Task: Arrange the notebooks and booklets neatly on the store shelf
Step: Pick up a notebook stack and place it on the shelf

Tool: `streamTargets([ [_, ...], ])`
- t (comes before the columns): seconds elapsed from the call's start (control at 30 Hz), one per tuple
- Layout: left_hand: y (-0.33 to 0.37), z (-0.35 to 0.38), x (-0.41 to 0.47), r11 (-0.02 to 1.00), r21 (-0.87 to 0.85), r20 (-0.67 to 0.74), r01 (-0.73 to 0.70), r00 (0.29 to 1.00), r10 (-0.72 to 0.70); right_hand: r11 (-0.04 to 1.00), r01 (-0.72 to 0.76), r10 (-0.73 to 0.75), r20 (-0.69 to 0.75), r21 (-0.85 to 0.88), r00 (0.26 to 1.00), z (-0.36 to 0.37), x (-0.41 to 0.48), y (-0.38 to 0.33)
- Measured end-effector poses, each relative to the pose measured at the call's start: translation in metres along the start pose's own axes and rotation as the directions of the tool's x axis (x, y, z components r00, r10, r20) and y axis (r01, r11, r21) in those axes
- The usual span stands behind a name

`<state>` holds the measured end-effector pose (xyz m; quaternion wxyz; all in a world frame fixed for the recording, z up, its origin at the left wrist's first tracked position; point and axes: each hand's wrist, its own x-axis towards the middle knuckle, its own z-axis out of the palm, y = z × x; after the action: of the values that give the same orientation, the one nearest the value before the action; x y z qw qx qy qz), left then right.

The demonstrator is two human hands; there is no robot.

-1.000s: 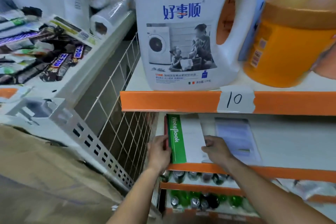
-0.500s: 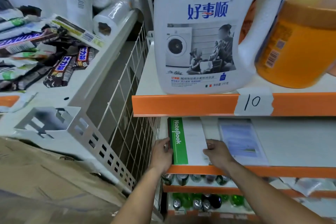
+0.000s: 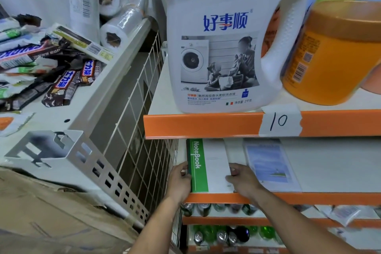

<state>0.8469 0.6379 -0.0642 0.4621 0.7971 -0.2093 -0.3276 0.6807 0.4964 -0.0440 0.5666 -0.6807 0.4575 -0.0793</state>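
Note:
A white notebook [image 3: 215, 168] with a green "NoteBook" band lies flat at the left end of the white shelf [image 3: 334, 163] with an orange front lip. My left hand [image 3: 180, 180] holds its left edge, fingers curled round the spine. My right hand [image 3: 242, 179] grips its right edge near the front corner. To the right lies a booklet [image 3: 270, 163] with a pale blue sky picture, flat on the same shelf, its left edge partly behind my right hand.
The shelf above carries a big white detergent jug [image 3: 222, 37] and an orange tub [image 3: 332, 55], with a "10" tag [image 3: 280, 120]. A wire grid panel [image 3: 142, 140] bounds the left. Drink cans [image 3: 222, 235] sit below. Chocolate bars [image 3: 61, 82] lie on the left counter.
The camera has drifted, so the shelf sits further right in view. Both hands stay on the notebook's edges; the notebook has barely shifted.

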Motion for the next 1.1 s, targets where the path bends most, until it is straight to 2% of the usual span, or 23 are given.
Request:
streamTargets([
  [0.13,-0.002,0.0,-0.002,0.999,-0.037,0.017,0.04,0.999,-0.04,1.0,-0.024,0.024,0.003,0.014,1.0,0.0,0.0,0.002],
  [0.3,0.001,0.0,-0.005,0.998,-0.02,0.07,0.062,0.996,-0.061,0.999,-0.025,0.025,-0.001,-0.041,1.0,0.002,0.0,0.0],
  [0.7,0.009,-0.004,-0.01,0.993,-0.022,0.099,0.115,0.989,-0.113,0.993,-0.03,0.034,0.032,-0.114,0.999,-0.003,-0.004,-0.004],
  [0.77,0.018,-0.003,-0.017,0.997,0.038,0.104,0.07,0.992,-0.074,0.99,-0.012,0.021,0.061,-0.143,0.998,-0.004,-0.005,-0.004],
  [0.83,0.024,-0.001,-0.022,0.985,0.171,0.085,-0.018,0.996,0.004,0.987,-0.005,0.017,0.069,-0.163,0.997,-0.006,-0.007,-0.006],
  [0.97,0.049,0.002,-0.032,0.909,0.371,0.023,-0.189,0.981,0.194,0.953,-0.011,-0.006,-0.056,-0.303,0.998,-0.025,-0.01,-0.014],
  [1.1,0.08,0.013,-0.038,0.795,0.518,0.095,-0.315,0.945,0.312,0.902,0.105,-0.16,-0.097,-0.418,0.982,-0.062,-0.028,-0.041],
])
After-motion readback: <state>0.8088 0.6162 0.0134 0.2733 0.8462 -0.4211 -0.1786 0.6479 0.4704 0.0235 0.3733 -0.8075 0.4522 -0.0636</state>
